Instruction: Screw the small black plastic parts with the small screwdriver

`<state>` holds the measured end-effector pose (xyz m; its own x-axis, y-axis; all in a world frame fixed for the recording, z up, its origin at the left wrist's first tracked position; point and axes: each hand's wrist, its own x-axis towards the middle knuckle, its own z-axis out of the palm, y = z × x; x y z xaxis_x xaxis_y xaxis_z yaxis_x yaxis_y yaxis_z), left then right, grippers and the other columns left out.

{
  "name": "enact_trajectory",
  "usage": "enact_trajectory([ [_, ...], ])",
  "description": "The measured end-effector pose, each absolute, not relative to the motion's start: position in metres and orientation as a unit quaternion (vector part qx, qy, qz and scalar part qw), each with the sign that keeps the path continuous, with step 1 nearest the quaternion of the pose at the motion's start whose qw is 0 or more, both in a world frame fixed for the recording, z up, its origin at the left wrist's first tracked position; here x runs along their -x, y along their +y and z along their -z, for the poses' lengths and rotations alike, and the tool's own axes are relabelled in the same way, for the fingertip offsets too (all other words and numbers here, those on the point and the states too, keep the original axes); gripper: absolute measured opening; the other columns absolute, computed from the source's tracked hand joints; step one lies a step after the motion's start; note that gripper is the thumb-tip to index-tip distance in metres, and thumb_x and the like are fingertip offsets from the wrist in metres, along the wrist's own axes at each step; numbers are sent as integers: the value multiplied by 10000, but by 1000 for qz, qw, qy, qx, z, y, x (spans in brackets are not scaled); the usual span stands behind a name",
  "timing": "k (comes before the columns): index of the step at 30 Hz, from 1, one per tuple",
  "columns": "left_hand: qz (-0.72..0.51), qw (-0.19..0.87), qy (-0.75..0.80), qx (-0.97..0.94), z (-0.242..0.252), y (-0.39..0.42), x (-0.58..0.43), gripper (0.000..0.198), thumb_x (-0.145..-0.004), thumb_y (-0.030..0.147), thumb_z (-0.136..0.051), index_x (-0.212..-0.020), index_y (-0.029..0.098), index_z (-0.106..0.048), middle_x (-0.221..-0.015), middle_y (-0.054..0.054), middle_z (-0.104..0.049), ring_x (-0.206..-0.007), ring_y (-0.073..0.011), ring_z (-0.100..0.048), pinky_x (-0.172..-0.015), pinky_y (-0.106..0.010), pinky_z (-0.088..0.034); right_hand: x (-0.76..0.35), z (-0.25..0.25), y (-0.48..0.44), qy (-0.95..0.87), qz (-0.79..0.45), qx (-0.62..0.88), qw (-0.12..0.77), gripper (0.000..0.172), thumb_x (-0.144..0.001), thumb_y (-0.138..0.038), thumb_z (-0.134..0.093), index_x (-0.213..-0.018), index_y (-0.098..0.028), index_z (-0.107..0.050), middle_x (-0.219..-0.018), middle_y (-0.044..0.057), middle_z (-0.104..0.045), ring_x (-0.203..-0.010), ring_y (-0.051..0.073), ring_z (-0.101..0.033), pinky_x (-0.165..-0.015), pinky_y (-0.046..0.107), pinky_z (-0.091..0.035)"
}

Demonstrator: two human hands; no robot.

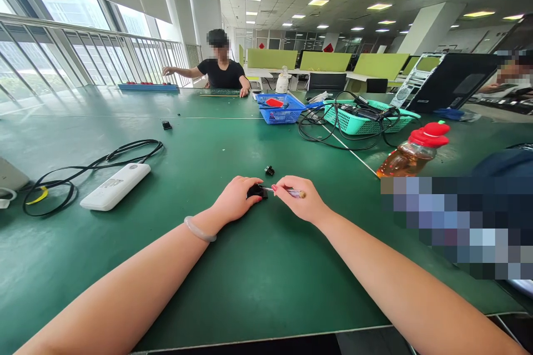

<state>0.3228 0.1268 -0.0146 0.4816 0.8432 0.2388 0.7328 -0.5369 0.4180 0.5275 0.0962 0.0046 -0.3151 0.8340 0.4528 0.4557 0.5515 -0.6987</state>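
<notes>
A small black part [257,192] rests low over the green table, and my left hand [236,198] is closed round it from the left. A slim screwdriver-like tool with a clear handle [295,193] is pinched in my right hand [303,197]. Its thin metal shaft points left and meets the black part; the exact contact is too small to tell. Just beyond my fingertips lies another small black piece [270,170]. My left wrist bears a pale bangle [200,229].
On the green table [250,283] are a white power bank [115,186], black cable [95,166], blue basket [280,110], teal basket [353,122], and red-capped bottle [412,152]. A small black piece [167,125] lies farther left. A person [222,72] sits across the table.
</notes>
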Motion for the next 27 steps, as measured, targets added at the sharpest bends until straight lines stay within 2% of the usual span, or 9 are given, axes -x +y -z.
enact_trajectory([
  [5, -284, 121, 463, -831, 10, 123, -325, 362, -893, 301, -493, -1241, 220, -544, -1201, -64, -610, -1128, -221, -531, -1020, -384, -427, -532, -5, 98, -720, -253, 419, 492, 359, -852, -496, -528, -664, -202, -612, -623, 15, -570, -588, 142, -506, -578, 269, -396],
  [8, -309, 85, 501, -804, 8, 123, -324, 377, -918, 281, -419, -1278, 244, -528, -1218, -76, -576, -1129, -231, -521, -1015, -400, -422, -535, -2, 103, -669, -242, 457, 534, 349, -838, -514, -546, -697, -202, -611, -640, 19, -573, -601, 146, -511, -577, 271, -400],
  [13, -225, 48, 601, -765, 12, 126, -322, 405, -923, 299, -359, -1243, 290, -607, -1174, -96, -582, -1079, -281, -539, -958, -481, -430, -541, 10, 117, -661, -236, 533, 474, 240, -800, -445, -586, -841, -215, -640, -766, 26, -633, -639, 146, -533, -570, 263, -410],
  [18, -199, 28, 615, -762, 14, 124, -322, 377, -899, 295, -380, -1068, 289, -717, -1101, -84, -646, -1049, -289, -530, -957, -509, -413, -545, 20, 125, -676, -247, 558, 413, 290, -803, -455, -557, -947, -222, -653, -778, 20, -654, -599, 136, -533, -550, 265, -423],
  [21, -225, 35, 603, -765, 13, 124, -323, 357, -899, 289, -384, -995, 283, -728, -1149, -67, -648, -1145, -306, -478, -1001, -529, -378, -545, 20, 125, -683, -254, 561, 392, 301, -812, -457, -551, -978, -227, -653, -812, 21, -671, -631, 141, -563, -583, 273, -445],
  [27, -204, 99, 466, -855, 15, 122, -326, 376, -889, 426, -461, -1208, 264, -578, -1264, -46, -600, -1280, -268, -410, -1108, -491, -304, -543, 20, 124, -696, -261, 545, 389, 265, -824, -405, -561, -1014, -239, -642, -1009, 35, -695, -870, 177, -636, -780, 323, -489],
])
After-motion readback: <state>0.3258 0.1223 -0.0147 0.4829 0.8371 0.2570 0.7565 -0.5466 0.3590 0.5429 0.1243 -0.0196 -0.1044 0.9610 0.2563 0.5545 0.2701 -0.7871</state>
